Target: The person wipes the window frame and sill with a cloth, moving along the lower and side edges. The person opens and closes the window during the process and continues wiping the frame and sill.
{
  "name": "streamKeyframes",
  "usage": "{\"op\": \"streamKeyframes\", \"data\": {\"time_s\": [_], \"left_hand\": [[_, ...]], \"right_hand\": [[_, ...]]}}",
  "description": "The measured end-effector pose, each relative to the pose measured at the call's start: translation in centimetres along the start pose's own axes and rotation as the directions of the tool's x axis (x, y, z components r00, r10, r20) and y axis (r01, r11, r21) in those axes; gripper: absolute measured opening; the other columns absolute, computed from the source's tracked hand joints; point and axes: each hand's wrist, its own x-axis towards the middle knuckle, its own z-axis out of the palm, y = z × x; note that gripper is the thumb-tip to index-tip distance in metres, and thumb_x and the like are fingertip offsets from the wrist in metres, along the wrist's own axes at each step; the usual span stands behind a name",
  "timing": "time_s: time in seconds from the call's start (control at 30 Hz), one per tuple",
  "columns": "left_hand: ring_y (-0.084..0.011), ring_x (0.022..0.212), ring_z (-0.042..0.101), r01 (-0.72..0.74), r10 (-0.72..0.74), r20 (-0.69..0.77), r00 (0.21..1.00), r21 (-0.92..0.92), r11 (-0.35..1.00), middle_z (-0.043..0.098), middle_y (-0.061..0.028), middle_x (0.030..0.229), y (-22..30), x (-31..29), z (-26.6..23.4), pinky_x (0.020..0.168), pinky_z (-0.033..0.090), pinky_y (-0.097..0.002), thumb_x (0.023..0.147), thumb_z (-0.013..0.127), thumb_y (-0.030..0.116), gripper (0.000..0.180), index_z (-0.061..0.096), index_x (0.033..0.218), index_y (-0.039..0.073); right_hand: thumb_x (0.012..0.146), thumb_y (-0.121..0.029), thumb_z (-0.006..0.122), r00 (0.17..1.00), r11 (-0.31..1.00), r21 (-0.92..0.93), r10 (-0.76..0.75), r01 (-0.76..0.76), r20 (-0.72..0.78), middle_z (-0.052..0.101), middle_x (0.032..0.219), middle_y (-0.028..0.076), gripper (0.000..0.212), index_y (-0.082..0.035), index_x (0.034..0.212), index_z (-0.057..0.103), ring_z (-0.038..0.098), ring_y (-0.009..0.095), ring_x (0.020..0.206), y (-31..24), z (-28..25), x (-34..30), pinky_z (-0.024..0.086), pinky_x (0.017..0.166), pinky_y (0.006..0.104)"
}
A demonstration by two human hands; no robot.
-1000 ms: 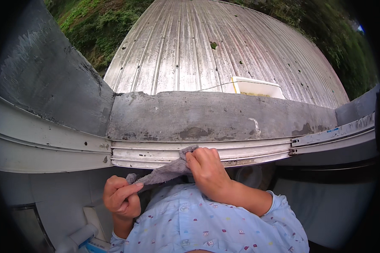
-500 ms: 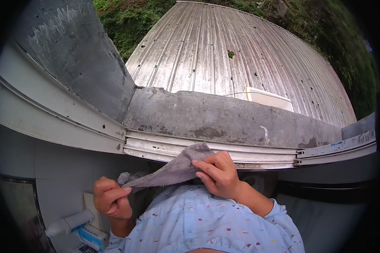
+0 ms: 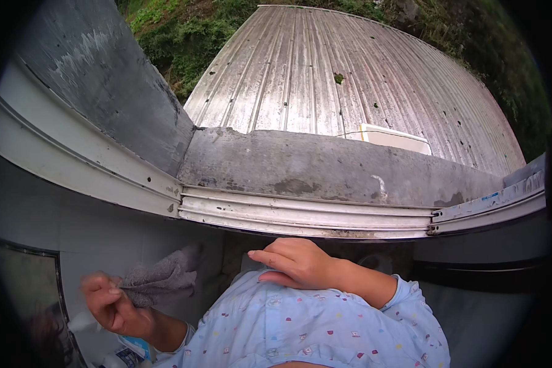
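Observation:
My left hand (image 3: 113,303) pinches one end of a grey cloth (image 3: 164,279) at the lower left. The rest of the cloth swings out to the right of the fingers, somewhat blurred. Close in front of my shirt, my right hand (image 3: 297,262) holds nothing; its fingers stretch to the left, apart from the thumb. It lies just below the white window track (image 3: 306,214), without the cloth touching it.
Beyond the track runs a stained concrete ledge (image 3: 325,165), then a ribbed metal roof (image 3: 300,73) with a white box-like thing (image 3: 395,140) on it. A dark-framed panel (image 3: 60,288) stands at left, near blue-and-white packages (image 3: 132,349).
The right hand has let go of the cloth and dropped nearer my body. My left hand has moved left and down, carrying the cloth away from the window track.

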Motion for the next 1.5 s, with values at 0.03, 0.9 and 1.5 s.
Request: {"op": "streamKeyframes", "data": {"time_s": [0.03,0.9,1.5], "left_hand": [[-0.0161,0.085,0.042,0.113,-0.107,0.093,0.99,-0.056,0.992,0.046,-0.0098,0.1,0.2,-0.1,0.6,0.077,0.036,-0.0266,0.091,0.052,-0.002,0.009,0.053,0.096,0.005],[-0.016,0.094,0.043,0.326,-0.139,0.379,0.915,-0.492,0.807,0.045,-0.0071,0.101,0.2,-2.1,8.0,0.087,0.033,-0.0261,0.096,0.055,-0.003,0.012,0.063,0.099,0.005],[-0.0271,0.084,0.056,0.171,0.371,0.673,0.64,-0.596,0.785,0.052,-0.0139,0.096,8.1,-5.5,24.3,0.072,0.048,-0.0323,0.079,0.058,-0.018,0.032,0.07,0.101,0.001]], "right_hand": [[0.091,-0.028,0.074,0.996,0.997,0.055,0.05,-0.054,0.067,0.065,0.103,0.013,0.05,-0.001,0.13,0.06,0.065,0.031,0.089,0.2,0.3,-0.1,0.054,0.076,0.0409],[0.072,0.001,0.067,0.723,0.811,0.029,0.537,-0.584,-0.435,0.06,0.071,0.011,0.04,-0.007,0.112,0.066,0.061,0.028,0.061,-6.0,-10.6,-8.2,0.05,0.06,0.037],[0.082,0.006,0.063,0.532,0.274,-0.48,0.157,-0.833,-0.832,0.057,0.104,0.015,0.017,-0.001,0.098,0.061,0.064,0.036,0.091,-2.7,-10.6,-16.9,0.054,0.078,0.0428]]}}
